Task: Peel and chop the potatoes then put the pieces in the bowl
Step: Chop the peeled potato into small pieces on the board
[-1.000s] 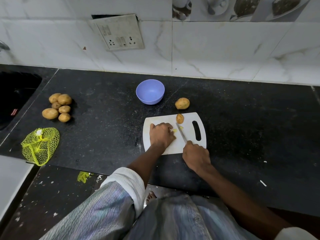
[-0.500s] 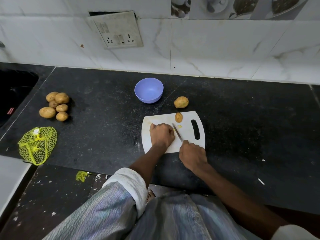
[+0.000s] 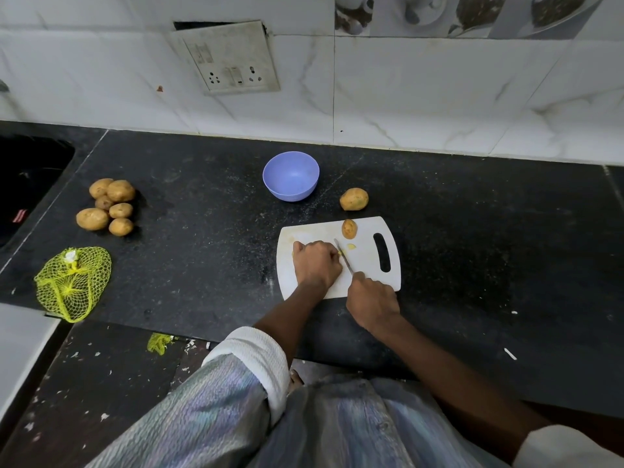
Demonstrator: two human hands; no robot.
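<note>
On the white cutting board [image 3: 364, 265] my left hand [image 3: 315, 263] curls over a yellow peeled potato piece, mostly hidden under the fingers. My right hand [image 3: 371, 302] grips a knife [image 3: 343, 256] whose blade rests against that piece. A small cut chip [image 3: 351, 246] lies just right of the blade. A half potato with skin [image 3: 349, 229] stands at the board's far edge. A whole potato [image 3: 354, 199] lies beyond the board. The empty purple bowl [image 3: 291, 175] sits further back left.
Several unpeeled potatoes [image 3: 108, 207] are heaped at the left of the black counter [image 3: 202, 231]. A yellow net bag [image 3: 72, 282] lies near the counter's front left edge. A dark sink [image 3: 30, 184] is at far left. A tiled wall with a socket plate [image 3: 233, 59] stands behind.
The knife has shifted slightly left along the potato piece and a small chip now lies to the blade's right. Both hands stay on the board.
</note>
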